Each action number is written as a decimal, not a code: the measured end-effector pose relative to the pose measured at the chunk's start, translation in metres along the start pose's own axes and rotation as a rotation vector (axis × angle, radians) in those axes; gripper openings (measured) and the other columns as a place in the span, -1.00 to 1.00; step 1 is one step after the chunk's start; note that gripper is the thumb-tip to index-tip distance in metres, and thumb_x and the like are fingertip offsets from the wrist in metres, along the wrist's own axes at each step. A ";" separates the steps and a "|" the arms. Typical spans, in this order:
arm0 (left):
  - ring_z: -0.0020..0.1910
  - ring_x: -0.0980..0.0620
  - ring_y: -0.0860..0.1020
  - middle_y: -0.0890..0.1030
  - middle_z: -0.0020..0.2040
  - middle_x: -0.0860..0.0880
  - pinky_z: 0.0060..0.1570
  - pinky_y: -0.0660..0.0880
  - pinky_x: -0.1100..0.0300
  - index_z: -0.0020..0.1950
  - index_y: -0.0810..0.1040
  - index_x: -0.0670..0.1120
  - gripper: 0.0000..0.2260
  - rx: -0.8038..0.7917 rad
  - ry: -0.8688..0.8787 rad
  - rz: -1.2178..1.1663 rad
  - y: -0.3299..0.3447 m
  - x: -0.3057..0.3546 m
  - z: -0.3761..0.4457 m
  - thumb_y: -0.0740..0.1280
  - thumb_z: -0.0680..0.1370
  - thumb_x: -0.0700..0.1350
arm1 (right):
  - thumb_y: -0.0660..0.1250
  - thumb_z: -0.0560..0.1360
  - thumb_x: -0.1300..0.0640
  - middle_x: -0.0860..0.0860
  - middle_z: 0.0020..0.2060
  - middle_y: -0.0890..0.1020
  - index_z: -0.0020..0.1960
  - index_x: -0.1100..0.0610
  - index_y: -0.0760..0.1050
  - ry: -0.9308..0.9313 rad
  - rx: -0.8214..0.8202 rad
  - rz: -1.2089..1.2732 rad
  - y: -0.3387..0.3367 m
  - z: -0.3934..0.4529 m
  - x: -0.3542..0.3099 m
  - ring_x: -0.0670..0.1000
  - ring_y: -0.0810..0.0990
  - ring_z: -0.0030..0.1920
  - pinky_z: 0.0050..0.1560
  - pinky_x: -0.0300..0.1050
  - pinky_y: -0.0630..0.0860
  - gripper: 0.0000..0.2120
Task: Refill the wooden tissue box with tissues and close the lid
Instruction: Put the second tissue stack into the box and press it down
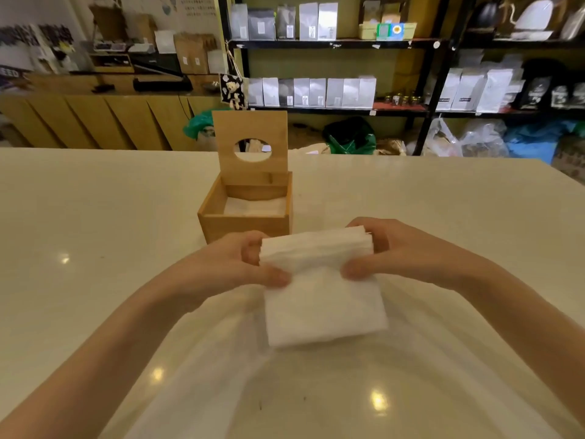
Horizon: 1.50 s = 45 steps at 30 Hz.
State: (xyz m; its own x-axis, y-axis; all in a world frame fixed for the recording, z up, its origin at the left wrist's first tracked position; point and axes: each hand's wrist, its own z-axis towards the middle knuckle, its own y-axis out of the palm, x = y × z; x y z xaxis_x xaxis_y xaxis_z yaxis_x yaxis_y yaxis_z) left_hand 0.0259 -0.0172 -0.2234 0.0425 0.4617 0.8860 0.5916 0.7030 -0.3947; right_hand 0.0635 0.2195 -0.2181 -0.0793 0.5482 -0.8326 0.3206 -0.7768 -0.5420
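Observation:
A square wooden tissue box (245,220) stands open in the middle of the table, its lid (250,128) with a round hole tipped upright at the back. A few white tissues lie low inside it. In front of the box, a thick white tissue stack (319,280) is held just above the table. My left hand (231,264) pinches its left edge and my right hand (389,251) pinches its right edge, thumbs on top. The stack bends over, with its near half hanging toward me.
The pale glossy table (95,248) spreads wide on both sides. A clear plastic wrapper (316,391) lies flat under my forearms near the front edge. Black shelves (332,44) with packets and a wooden counter (95,122) stand beyond the table.

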 end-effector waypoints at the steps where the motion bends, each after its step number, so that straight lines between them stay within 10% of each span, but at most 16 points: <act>1: -0.09 0.18 0.63 0.71 -0.09 0.10 -0.14 0.53 0.38 0.07 0.54 0.01 -0.60 -0.001 0.015 -0.040 -0.009 0.002 -0.001 0.51 0.27 -0.07 | 0.52 0.19 0.00 -0.08 -0.13 0.65 -0.07 -0.03 0.49 -0.007 0.017 0.049 -0.001 0.005 -0.005 -0.06 0.63 -0.08 -0.05 -0.14 0.56 -0.64; 13: -0.16 0.08 0.67 0.72 -0.17 0.03 -0.20 0.58 0.23 -0.10 0.61 0.01 -0.51 0.117 0.062 -0.038 -0.120 0.011 0.022 0.49 0.00 0.08 | 0.53 -0.03 -0.06 -0.01 -0.06 0.71 0.01 0.11 0.61 0.124 0.130 0.392 0.003 0.092 -0.053 -0.01 0.66 -0.01 0.14 0.04 0.51 -0.38; 24: -0.24 0.12 0.64 0.68 -0.24 0.07 -0.43 0.52 0.35 -0.20 0.60 0.04 -0.89 0.169 0.012 -0.014 -0.145 -0.006 0.078 0.42 0.36 0.04 | 0.46 0.16 -0.15 -0.09 -0.11 0.61 -0.05 0.01 0.55 0.327 0.422 0.182 0.009 0.129 -0.053 -0.07 0.53 -0.08 -0.19 -0.18 0.41 -0.59; 29: -0.18 0.25 0.41 0.46 -0.14 0.25 -0.14 0.33 0.22 -0.32 0.56 0.09 -0.84 0.246 -0.021 0.082 -0.148 -0.019 0.093 0.44 0.31 0.13 | 0.43 0.28 -0.13 -0.25 -0.14 0.42 -0.23 -0.14 0.46 0.345 0.450 0.171 0.012 0.135 -0.045 -0.15 0.38 -0.09 0.07 -0.13 0.24 -0.82; 35: 0.16 0.11 0.31 0.44 0.30 0.06 0.06 0.20 0.06 -0.39 0.60 0.04 -0.85 0.328 0.031 0.283 -0.146 -0.015 0.096 0.49 0.29 0.07 | 0.45 0.32 -0.04 -0.07 0.35 0.35 -0.24 -0.04 0.60 0.269 0.477 -0.038 0.013 0.138 -0.042 -0.05 0.22 0.32 0.30 -0.03 0.15 -0.91; 45: 0.46 -0.05 0.06 0.33 0.42 0.01 0.40 0.05 -0.19 -0.42 0.55 0.03 -0.83 0.311 -0.003 0.625 -0.128 0.007 0.098 0.46 0.35 -0.02 | 0.44 0.32 -0.03 -0.07 0.35 0.42 -0.26 -0.02 0.58 0.173 0.517 -0.483 0.018 0.151 -0.043 0.01 0.02 0.45 0.45 0.09 0.03 -0.89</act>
State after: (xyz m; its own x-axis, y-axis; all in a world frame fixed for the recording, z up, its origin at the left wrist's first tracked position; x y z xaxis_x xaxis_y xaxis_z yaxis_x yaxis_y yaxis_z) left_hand -0.1283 -0.0514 -0.1907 0.2976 0.8314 0.4693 0.1983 0.4270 -0.8822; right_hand -0.0699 0.1352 -0.2093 0.0651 0.8748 -0.4801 -0.2030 -0.4594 -0.8647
